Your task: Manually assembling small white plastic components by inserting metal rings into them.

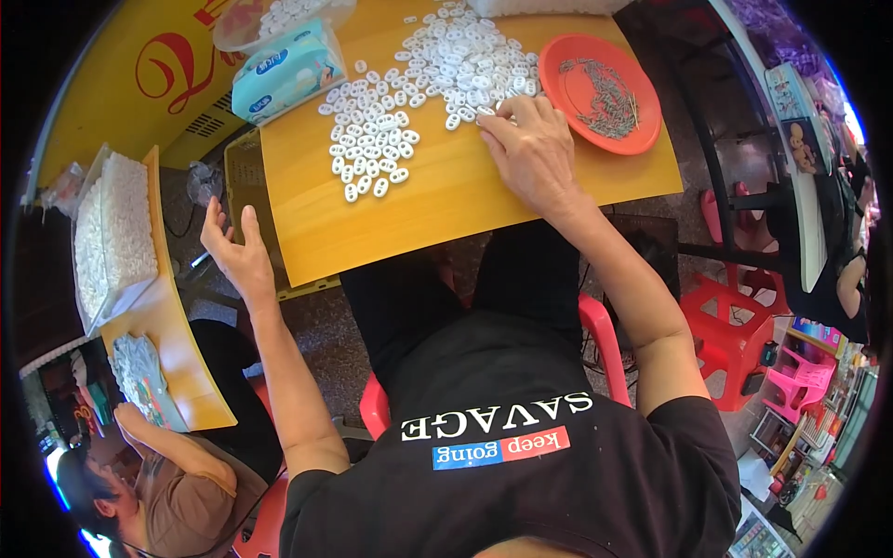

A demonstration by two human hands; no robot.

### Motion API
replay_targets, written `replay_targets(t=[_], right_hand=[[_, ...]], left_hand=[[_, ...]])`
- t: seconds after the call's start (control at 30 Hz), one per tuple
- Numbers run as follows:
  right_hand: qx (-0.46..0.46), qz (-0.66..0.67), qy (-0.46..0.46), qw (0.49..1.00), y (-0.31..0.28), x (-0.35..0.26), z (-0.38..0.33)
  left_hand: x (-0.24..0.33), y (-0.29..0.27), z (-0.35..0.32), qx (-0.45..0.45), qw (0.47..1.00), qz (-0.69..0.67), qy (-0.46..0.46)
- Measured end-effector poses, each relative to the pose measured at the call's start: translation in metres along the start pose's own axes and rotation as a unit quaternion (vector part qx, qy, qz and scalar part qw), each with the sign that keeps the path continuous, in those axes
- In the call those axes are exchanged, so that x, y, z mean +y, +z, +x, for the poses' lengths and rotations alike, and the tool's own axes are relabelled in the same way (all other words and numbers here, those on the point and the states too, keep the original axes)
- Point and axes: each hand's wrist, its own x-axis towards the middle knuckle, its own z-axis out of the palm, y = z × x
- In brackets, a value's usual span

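Note:
My right hand (535, 153) reaches over the near edge of a large pile of small white oval plastic pieces with two holes (465, 60). Its thumb and fingers are closed in a pinch, with a white oval piece (485, 112) showing at the fingertips; part of the grip is hidden. To the left, a looser group of the same pieces (372, 144) lies spread on the yellow tabletop (437, 195). My left hand (240, 251) is raised off the table's left edge, fingers apart and nothing in it. Beside my right hand sits a red plate (646, 135) holding many small metal pins.
A blue tissue pack (288, 74) and a clear tub (233, 37) of white pieces stand at the far left. On a side table is a box (116, 232) filled with white pieces. Another person (177, 493) sits lower left. Red stools (726, 325) stand at right.

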Motion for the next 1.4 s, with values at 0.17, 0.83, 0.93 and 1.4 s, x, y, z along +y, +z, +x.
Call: replay_targets(t=[0.17,0.83,0.93,1.4], right_hand=[[0.01,0.015,-0.029,0.999,-0.005,-0.012,-0.007],[0.004,0.5,0.307,0.81,-0.016,-0.035,-0.016],[0.007,0.566,0.349,0.747,-0.024,-0.045,-0.016],[0.073,0.478,0.256,0.837,-0.012,-0.048,-0.05]], left_hand=[[0.05,0.006,-0.017,0.013,0.995,-0.008,0.102],[0.162,0.09,-0.08,-0.317,0.817,-0.453,-0.166],[0.168,0.095,-0.081,-0.297,0.815,-0.469,-0.17],[0.163,0.1,-0.09,-0.319,0.807,-0.468,-0.17]])
